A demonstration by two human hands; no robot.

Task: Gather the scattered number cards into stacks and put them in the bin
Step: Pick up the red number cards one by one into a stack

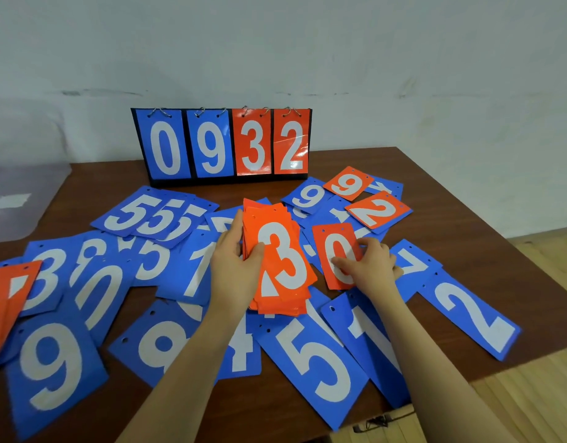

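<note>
Stack of orange cards [277, 263] in left hand [234, 263], right hand [368, 266] on orange 0 card [335, 251].

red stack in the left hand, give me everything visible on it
The red stack is a sheaf of orange-red cards, thin and glossy like laminated plastic, fanned unevenly so lower edges stick out. The top card shows a white 3, and small punched holes sit along its far edge. It is tilted, near end lower, over the blue cards mid-table. The left hand holds it in its grip along the left edge, thumb on the top card's face. The right hand is apart from it, pinching a red 0 card beside it.
</note>
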